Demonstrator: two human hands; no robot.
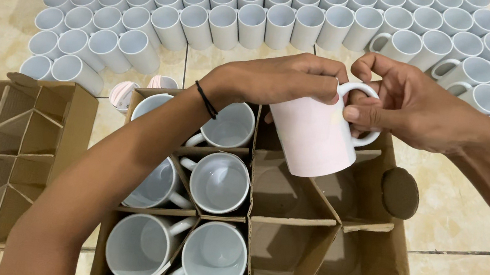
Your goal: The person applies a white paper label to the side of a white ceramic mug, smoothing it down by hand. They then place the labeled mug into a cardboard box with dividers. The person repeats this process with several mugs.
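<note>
A white mug (313, 137) hangs upside down over the cardboard box (389, 263), above its far right cells. My left hand (284, 79) grips the mug's upturned base from above. My right hand (410, 102) pinches the handle (362, 112) from the right. The box has cardboard dividers; its left cells hold several white mugs (220, 181) standing mouth up, and its right cells are bare. A black band sits on my left wrist.
Many white mugs (273, 15) stand in rows on the tiled floor beyond the box. A second divided cardboard box (3, 150) with bare cells sits at the left. Two small mugs (124, 93) stand near the box's far left corner.
</note>
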